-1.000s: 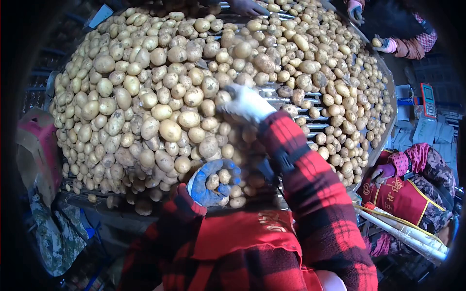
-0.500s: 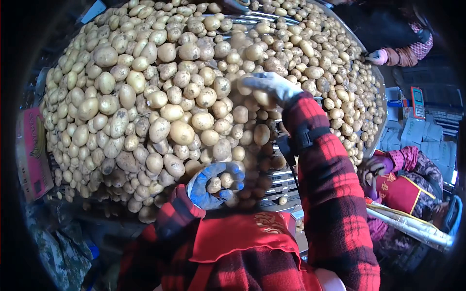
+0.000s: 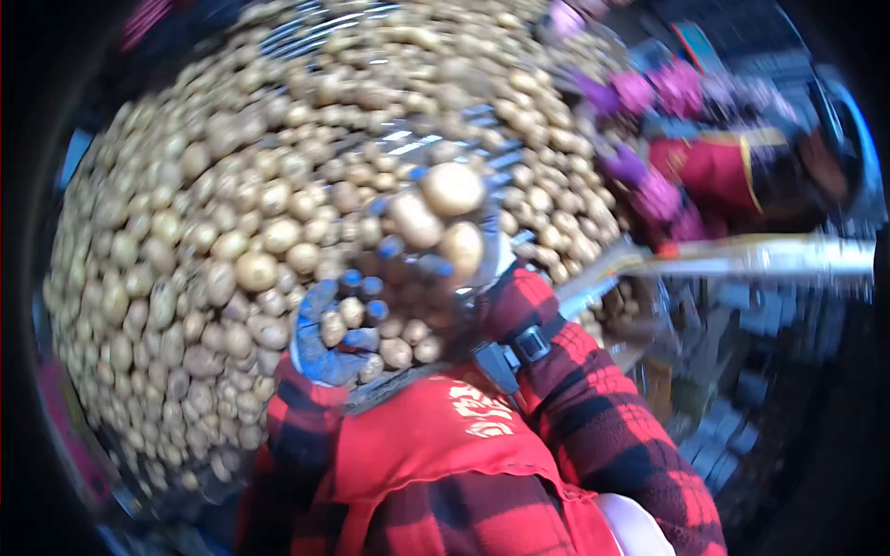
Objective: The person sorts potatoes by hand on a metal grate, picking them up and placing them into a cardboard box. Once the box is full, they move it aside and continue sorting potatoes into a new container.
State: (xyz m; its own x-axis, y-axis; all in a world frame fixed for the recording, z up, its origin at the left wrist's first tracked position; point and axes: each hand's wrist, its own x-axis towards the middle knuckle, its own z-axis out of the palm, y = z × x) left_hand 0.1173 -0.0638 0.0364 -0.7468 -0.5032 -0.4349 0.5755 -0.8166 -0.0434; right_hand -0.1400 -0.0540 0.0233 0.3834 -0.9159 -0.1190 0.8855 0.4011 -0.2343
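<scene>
A broad heap of potatoes (image 3: 255, 271) covers the slatted surface in front of me. My left hand (image 3: 320, 338), in a blue-coated glove, curls near the heap's front edge around two small potatoes (image 3: 350, 312). To its right, my right hand (image 3: 494, 248) is turned palm up, fingers bent around several larger potatoes (image 3: 452, 189). Its blue fingertips show around them, though motion smears parts of that hand. Below and between the hands lie more small potatoes (image 3: 396, 353), close to my red apron (image 3: 408, 440).
Metal slats (image 3: 324, 28) show through gaps in the heap. At the right, a co-worker in a red apron (image 3: 700, 173) has purple-gloved hands (image 3: 626, 167) near the heap's edge. A pale long bar (image 3: 742, 258) juts in below. A pink box (image 3: 74, 431) stands at the left.
My view has turned right. My right hand has come back from over the heap toward my body and now holds several potatoes palm up. My left hand still holds small potatoes.
</scene>
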